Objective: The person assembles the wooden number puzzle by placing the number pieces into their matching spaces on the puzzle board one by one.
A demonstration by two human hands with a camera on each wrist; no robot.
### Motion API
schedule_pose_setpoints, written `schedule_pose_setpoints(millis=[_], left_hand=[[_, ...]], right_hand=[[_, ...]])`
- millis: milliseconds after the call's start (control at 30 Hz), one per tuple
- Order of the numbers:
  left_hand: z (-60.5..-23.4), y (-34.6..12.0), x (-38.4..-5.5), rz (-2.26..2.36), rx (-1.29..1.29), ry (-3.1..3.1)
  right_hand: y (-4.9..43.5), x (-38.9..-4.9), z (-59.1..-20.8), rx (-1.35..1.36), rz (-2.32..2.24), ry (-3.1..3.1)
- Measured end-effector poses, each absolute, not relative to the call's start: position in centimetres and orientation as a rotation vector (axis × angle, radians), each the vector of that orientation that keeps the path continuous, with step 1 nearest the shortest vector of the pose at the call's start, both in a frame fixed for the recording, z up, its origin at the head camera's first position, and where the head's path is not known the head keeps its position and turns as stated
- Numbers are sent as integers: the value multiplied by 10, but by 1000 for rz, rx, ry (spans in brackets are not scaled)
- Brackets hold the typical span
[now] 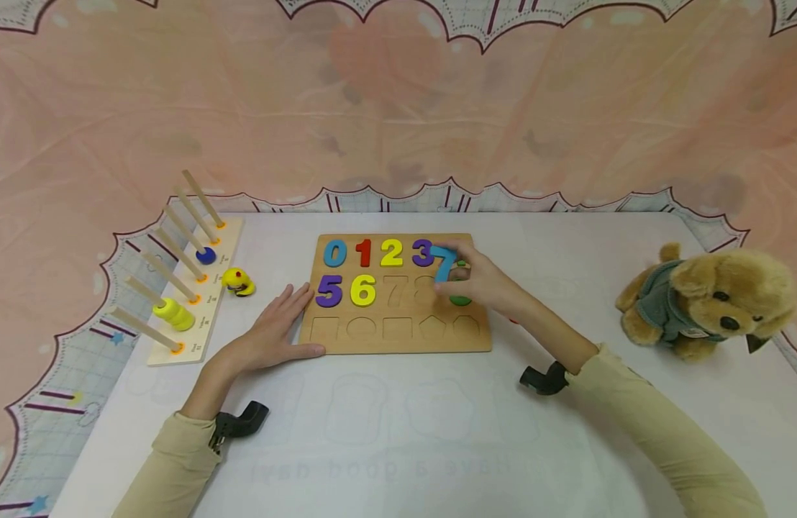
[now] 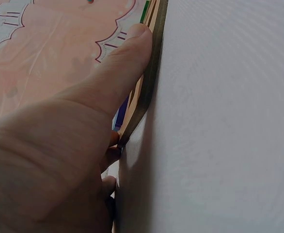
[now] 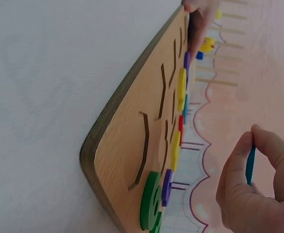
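Note:
A blue number 7 (image 1: 443,263) is pinched between the thumb and fingers of my right hand (image 1: 479,279); in the right wrist view the blue piece (image 3: 250,166) shows edge-on, raised off the board. Below is a wooden number puzzle board (image 1: 398,344) with 0, 1, 2, 3, 5 and 6 seated in it. Its 7 slot (image 1: 395,291) is bare. Green pieces (image 1: 460,300) show partly behind the right hand. My left hand (image 1: 272,332) rests at the board's left side, fingers spread, thumb along the near left corner.
To the left stands a peg board (image 1: 225,277) with upright sticks, yellow rings (image 1: 174,314) and a blue ring (image 1: 206,256). Beside it sits a small yellow duck toy (image 1: 238,281). A plush dog (image 1: 703,306) sits at the right. A red bit shows under the right wrist.

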State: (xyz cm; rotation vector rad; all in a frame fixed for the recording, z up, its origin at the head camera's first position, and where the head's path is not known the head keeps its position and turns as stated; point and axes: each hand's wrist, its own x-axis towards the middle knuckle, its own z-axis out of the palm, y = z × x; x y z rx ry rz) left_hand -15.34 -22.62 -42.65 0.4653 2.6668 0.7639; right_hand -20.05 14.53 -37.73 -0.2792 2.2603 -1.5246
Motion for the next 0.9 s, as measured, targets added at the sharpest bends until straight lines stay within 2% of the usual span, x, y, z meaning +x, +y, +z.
schedule_pose_setpoints(millis=[267, 600, 900], left_hand=[[-427, -226, -154, 776, 481, 2668], [-426, -227, -153, 779, 479, 2666], [-427, -227, -154, 774, 488, 2668]], right_hand=[[135, -203, -380, -287, -1509, 2319], [117, -210, -390, -724, -1080, 2733], [94, -221, -399, -828, -866, 2687]])
